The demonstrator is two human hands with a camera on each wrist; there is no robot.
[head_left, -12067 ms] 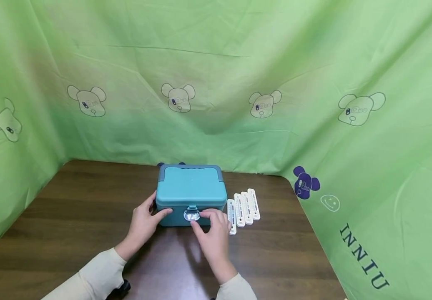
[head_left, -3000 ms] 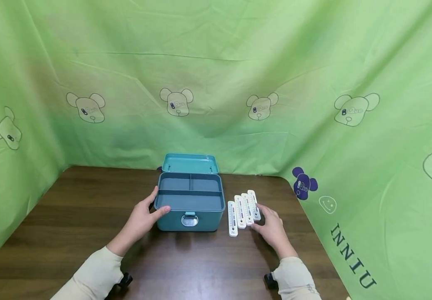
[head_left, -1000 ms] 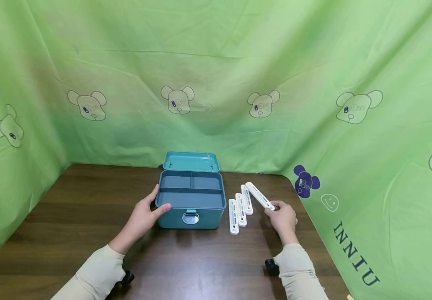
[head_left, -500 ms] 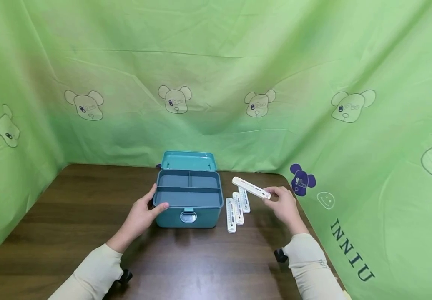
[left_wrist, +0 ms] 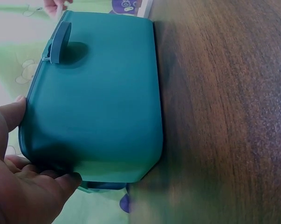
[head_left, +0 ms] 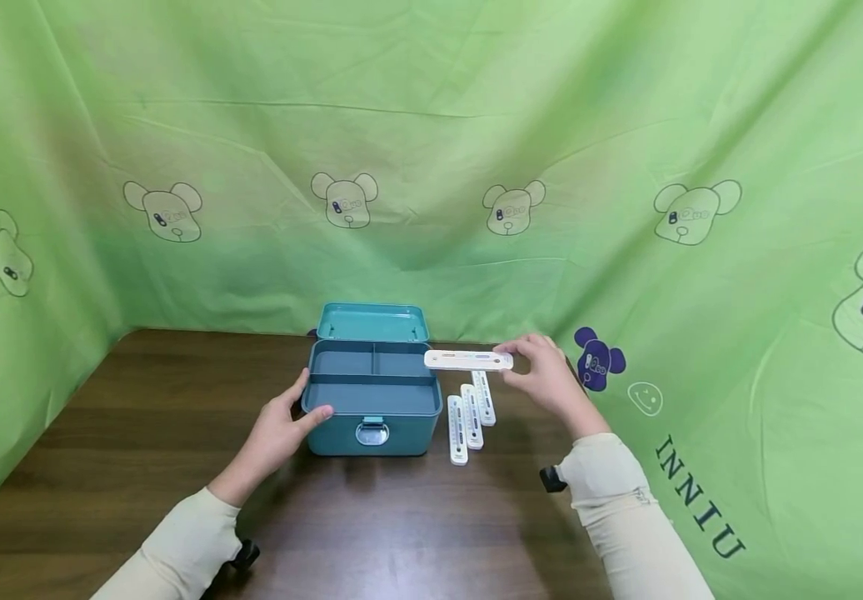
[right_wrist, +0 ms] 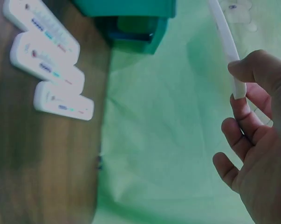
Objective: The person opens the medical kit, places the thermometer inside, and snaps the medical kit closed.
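Note:
The teal storage box [head_left: 401,437] stands with its lid [head_left: 373,322] raised at the back, a divided tray [head_left: 341,393] showing inside. My left hand [head_left: 281,429] holds the box's front left corner, thumb at the front rim and fingers along the side wall. In the left wrist view, the fingers of this hand [left_wrist: 28,186] bend against the box. My right hand [head_left: 544,375] pinches one end of a white thermometer [head_left: 465,360], held level above the table, its far end over the box's right rear edge. The right wrist view shows the thumb and index finger on the thermometer [right_wrist: 225,42].
Three more white thermometers, a left one [head_left: 457,430], a middle one [head_left: 472,417] and a right one [head_left: 485,398], lie side by side right of the box on the wooden table [head_left: 177,417]. A green patterned cloth [head_left: 416,150] hangs behind and at the sides.
The box was opened earlier. My right hand has since lifted the rightmost thermometer, turned it sideways and moved it left toward the box. The left hand stays at the box's corner.

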